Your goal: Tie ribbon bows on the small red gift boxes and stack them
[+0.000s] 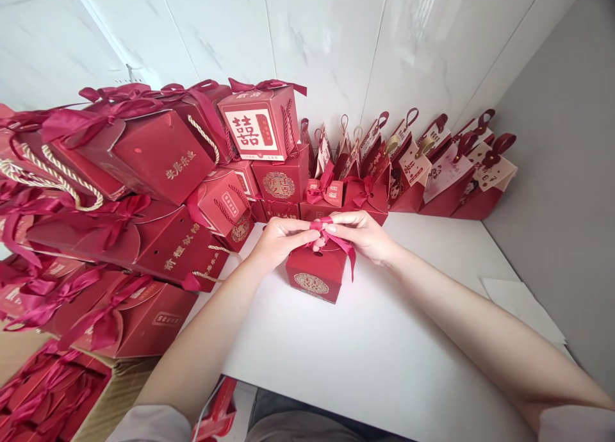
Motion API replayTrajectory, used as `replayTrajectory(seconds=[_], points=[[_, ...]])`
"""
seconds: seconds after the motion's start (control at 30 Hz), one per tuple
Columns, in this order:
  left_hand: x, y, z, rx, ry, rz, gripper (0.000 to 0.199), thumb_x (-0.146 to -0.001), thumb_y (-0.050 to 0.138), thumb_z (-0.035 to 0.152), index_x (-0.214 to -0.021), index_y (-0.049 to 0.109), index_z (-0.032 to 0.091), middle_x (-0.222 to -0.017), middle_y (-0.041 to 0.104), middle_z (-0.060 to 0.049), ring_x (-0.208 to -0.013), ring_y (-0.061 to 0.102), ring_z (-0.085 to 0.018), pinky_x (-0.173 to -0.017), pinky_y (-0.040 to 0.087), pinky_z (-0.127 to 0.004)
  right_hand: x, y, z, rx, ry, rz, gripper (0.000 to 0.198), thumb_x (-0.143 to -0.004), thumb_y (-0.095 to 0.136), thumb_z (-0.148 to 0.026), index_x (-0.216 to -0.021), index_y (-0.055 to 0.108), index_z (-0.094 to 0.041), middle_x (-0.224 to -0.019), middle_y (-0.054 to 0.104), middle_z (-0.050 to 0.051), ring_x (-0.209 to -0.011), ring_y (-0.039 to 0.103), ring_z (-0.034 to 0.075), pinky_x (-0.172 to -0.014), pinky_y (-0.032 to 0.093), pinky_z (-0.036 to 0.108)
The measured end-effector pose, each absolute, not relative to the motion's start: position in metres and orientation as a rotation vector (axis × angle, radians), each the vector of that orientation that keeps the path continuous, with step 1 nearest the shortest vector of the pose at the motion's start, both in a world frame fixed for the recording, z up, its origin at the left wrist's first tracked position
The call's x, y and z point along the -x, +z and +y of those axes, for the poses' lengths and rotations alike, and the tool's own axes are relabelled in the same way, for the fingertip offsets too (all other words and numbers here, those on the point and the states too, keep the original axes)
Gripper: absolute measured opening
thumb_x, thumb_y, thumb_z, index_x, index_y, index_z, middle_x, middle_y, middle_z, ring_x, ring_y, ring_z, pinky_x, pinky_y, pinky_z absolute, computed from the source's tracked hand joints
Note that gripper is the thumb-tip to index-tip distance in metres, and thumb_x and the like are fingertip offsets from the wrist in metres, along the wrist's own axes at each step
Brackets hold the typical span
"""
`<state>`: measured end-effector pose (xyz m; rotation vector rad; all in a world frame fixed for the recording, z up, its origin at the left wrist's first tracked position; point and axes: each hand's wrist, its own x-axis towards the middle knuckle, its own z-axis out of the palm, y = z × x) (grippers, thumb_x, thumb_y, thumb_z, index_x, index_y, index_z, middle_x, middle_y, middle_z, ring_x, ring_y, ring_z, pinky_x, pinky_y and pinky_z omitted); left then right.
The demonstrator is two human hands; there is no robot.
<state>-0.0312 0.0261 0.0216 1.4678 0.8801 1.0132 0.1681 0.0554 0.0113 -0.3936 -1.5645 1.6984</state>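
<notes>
A small red gift box (314,277) with a gold round emblem stands on the white table (384,339). Over its top, a magenta ribbon (346,250) is looped, one tail hanging down the box's right side. My left hand (283,240) pinches the ribbon from the left, thumb and fingers closed. From the right, my right hand (362,234) pinches the same ribbon close beside it. The fingertips of both hands nearly meet above the box lid and hide part of the knot.
Many red gift boxes with bows (158,150) are stacked at the left. Tall red bags with ribbon loops (451,166) line the back by the tiled wall (317,38). A cardboard carton (115,391) with red boxes is at lower left. White paper (523,307) lies at the right.
</notes>
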Motion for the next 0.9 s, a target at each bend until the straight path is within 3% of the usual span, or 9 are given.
replayTrajectory(seconds=[0.3, 0.53, 0.77, 0.9], points=[[0.043, 0.022, 0.033, -1.371, 0.92, 0.895, 0.02, -0.073, 0.08, 0.023, -0.092, 0.078, 0.017, -0.082, 0.077, -0.007, -0.067, 0.07, -0.014, -0.075, 0.058, -0.03, -0.167, -0.006, 0.061, 0.447, 1.672, -1.44, 0.018, -0.079, 0.077, -0.031, -0.096, 0.078, -0.024, -0.09, 0.075, 0.003, -0.084, 0.07, 0.018, -0.086, 0.055, 0.036], [0.045, 0.027, 0.033, -1.431, 0.834, 0.878, 0.027, -0.075, 0.079, 0.022, -0.1, 0.076, 0.015, -0.085, 0.077, -0.008, -0.076, 0.072, -0.015, -0.081, 0.059, -0.027, -0.17, -0.002, 0.062, 0.306, 1.628, -1.654, 0.013, -0.086, 0.07, -0.03, -0.094, 0.078, -0.024, -0.093, 0.065, 0.003, -0.085, 0.066, 0.015, -0.082, 0.054, 0.032], [0.045, 0.029, 0.029, -1.42, 0.796, 0.874, 0.022, -0.07, 0.082, 0.017, -0.09, 0.075, 0.012, -0.079, 0.077, -0.006, -0.073, 0.073, -0.016, -0.078, 0.06, -0.029, -0.17, -0.002, 0.062, 0.272, 1.739, -1.62, 0.01, -0.081, 0.076, -0.025, -0.085, 0.071, -0.017, -0.079, 0.072, 0.002, -0.076, 0.069, 0.014, -0.076, 0.056, 0.028], [0.048, 0.029, 0.03, -1.399, 0.735, 0.876, 0.03, -0.073, 0.08, 0.02, -0.102, 0.075, 0.014, -0.086, 0.078, -0.008, -0.078, 0.073, -0.016, -0.082, 0.058, -0.029, -0.171, -0.002, 0.064, 0.242, 1.775, -1.625, 0.013, -0.08, 0.077, -0.026, -0.084, 0.071, -0.015, -0.083, 0.073, 0.003, -0.079, 0.07, 0.015, -0.079, 0.057, 0.029]])
